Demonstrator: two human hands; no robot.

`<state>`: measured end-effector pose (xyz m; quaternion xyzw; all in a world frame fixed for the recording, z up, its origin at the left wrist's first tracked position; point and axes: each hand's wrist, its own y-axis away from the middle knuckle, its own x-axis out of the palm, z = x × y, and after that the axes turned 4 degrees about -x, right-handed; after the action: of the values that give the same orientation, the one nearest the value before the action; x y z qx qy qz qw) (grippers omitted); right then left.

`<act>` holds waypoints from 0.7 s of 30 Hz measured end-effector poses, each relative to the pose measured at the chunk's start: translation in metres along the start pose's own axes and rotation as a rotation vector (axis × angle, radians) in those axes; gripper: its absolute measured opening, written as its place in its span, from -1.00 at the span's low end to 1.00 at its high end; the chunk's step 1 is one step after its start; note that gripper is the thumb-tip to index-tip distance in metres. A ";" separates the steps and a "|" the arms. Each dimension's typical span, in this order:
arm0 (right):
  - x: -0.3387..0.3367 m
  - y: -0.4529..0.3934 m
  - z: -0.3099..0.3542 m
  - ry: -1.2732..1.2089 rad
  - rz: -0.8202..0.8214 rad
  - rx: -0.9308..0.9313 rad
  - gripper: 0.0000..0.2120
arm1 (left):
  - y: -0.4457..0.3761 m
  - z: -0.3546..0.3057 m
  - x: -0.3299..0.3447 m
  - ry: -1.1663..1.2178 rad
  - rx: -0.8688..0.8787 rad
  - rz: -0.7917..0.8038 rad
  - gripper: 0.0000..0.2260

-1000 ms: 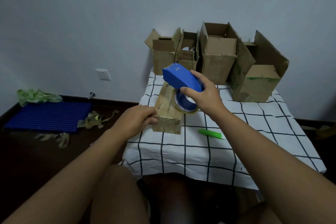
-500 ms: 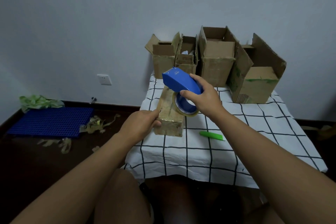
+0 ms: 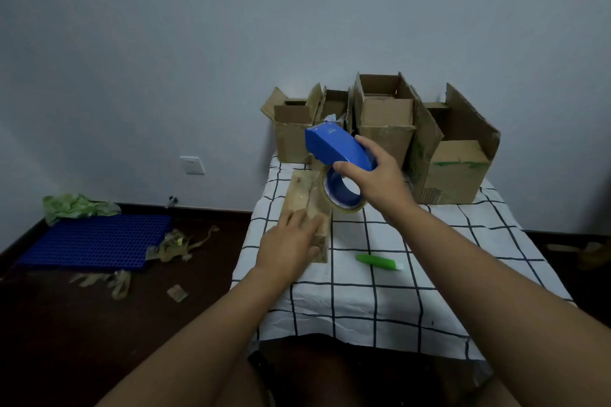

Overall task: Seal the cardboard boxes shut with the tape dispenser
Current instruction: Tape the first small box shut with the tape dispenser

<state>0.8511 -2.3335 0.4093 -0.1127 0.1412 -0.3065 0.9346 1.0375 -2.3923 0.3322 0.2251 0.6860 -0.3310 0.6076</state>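
The right hand [image 3: 375, 175] gripped the blue tape dispenser [image 3: 337, 150], raised above the far end of the small box [image 3: 305, 200] lying on the checked surface [image 3: 413, 274]. The left hand [image 3: 291, 243] lay flat, fingers straight, pressing the box's near end. Open boxes [image 3: 385, 119] stood behind.

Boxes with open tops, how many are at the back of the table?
4, in a row by the wall: far-left box, narrow box beside it, tall box, and the biggest box at right. More could hide behind.
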 end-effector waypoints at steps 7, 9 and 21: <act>-0.022 -0.004 -0.001 -0.023 -0.030 -0.011 -0.39 | -0.008 0.015 -0.012 -0.025 0.091 -0.297 -0.60; -0.023 -0.006 -0.003 -0.025 -0.030 -0.010 -0.39 | -0.019 0.023 -0.016 -0.006 0.044 -0.298 -0.61; -0.009 -0.029 -0.022 -0.007 0.007 0.043 -0.36 | -0.086 0.057 0.004 -0.048 -0.097 -0.148 -0.59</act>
<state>0.8212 -2.3539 0.3986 -0.0932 0.1319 -0.3060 0.9382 1.0149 -2.4928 0.3414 0.1363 0.7012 -0.3465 0.6080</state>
